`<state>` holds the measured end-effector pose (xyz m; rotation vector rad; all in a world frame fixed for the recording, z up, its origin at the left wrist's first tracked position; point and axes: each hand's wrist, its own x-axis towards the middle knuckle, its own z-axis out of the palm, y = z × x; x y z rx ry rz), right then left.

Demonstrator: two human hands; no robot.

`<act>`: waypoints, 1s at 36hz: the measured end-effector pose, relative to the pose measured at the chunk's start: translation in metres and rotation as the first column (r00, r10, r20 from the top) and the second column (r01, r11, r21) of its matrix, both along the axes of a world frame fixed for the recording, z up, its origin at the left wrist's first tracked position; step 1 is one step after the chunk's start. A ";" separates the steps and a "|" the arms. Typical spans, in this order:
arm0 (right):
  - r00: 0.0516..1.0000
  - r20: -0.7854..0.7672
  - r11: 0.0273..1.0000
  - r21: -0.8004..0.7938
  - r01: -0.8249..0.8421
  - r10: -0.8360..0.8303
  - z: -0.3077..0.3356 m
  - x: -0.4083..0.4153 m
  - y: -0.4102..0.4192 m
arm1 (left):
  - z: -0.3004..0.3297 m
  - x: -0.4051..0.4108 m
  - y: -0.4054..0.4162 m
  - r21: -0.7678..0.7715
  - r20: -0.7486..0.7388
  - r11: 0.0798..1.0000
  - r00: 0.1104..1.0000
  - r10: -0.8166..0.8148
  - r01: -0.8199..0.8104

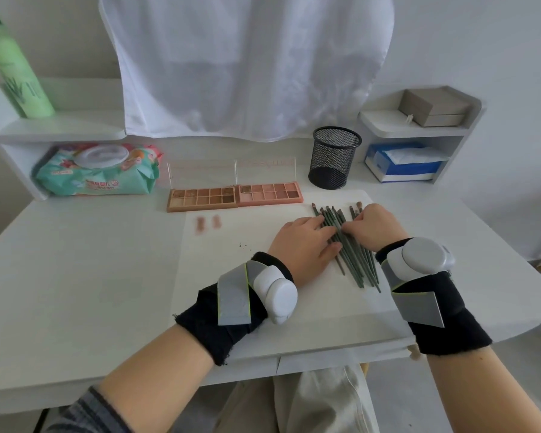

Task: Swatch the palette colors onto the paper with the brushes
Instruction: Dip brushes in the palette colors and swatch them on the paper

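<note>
Brushes (353, 260) under and between both hands

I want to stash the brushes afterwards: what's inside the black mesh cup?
Through the mesh cup only its dark base shows; nothing sticks out above the rim. The brushes lie on the paper.

- A black mesh pen cup (334, 157) stands on the white desk (75, 276).
- Wet wipes pack (97, 170) lies under the left shelf.
- Green bottle (16, 67) above.
- Tissue box (403, 164), grey box (434, 107) at right.
</note>
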<state>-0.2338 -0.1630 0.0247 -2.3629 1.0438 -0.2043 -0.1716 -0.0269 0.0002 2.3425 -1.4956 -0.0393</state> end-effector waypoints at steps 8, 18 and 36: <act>0.979 0.202 0.999 0.019 -0.032 0.027 0.016 -0.006 0.003 | -0.003 0.002 -0.001 -0.028 0.022 0.998 0.999 -0.049 0.050; 0.753 0.658 0.909 0.320 -0.269 -0.009 0.042 0.014 0.029 | 0.010 0.040 0.036 -0.024 0.022 0.998 0.998 0.058 -0.057; 0.714 0.699 0.982 0.149 -0.115 -0.022 -0.005 0.103 0.063 | -0.001 0.066 0.056 0.126 0.099 0.977 0.982 0.159 -0.171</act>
